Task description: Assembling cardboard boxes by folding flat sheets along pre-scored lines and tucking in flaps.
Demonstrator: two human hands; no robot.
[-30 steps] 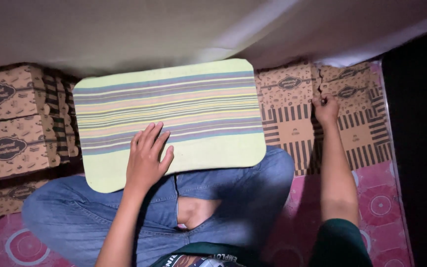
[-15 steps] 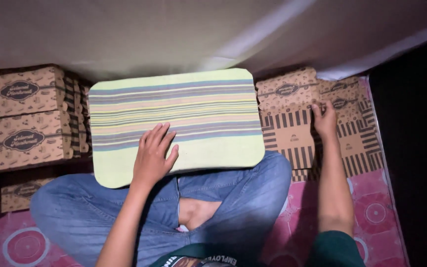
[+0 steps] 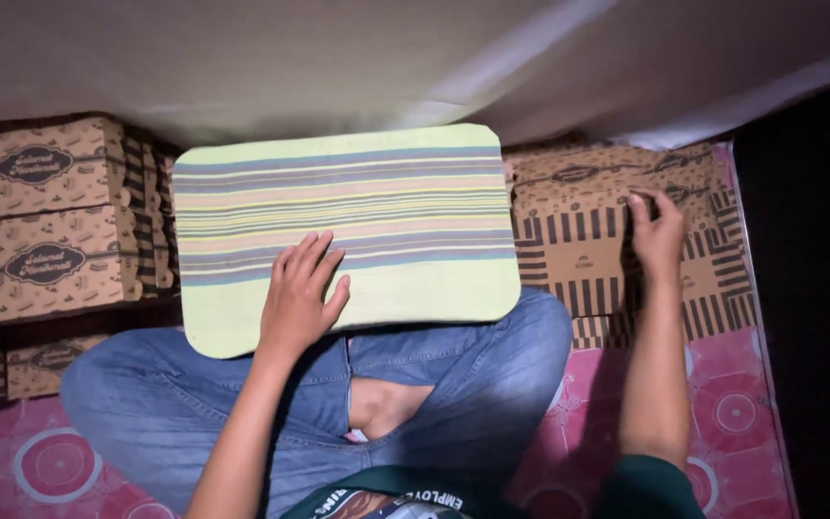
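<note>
A rounded rectangular board (image 3: 357, 207) with green, purple and yellow stripes lies across my crossed legs in blue jeans (image 3: 473, 384). My left hand (image 3: 302, 298) rests flat on its near edge, fingers spread. Off to the right, my right hand (image 3: 657, 235) presses its fingers on a stack of flat brown cardboard sheets (image 3: 588, 231) printed with dark stripes and oval labels. Whether it grips a sheet or only touches it is unclear.
Folded brown cardboard boxes (image 3: 45, 231) with oval labels are stacked at the left. A pink mat with circle patterns (image 3: 722, 404) covers the floor. A pale sloping wall or sheet (image 3: 386, 58) fills the top. The far right is dark.
My right hand has slid a little toward me along the flat cardboard sheets. My left hand stays on the striped board. The view has shifted slightly.
</note>
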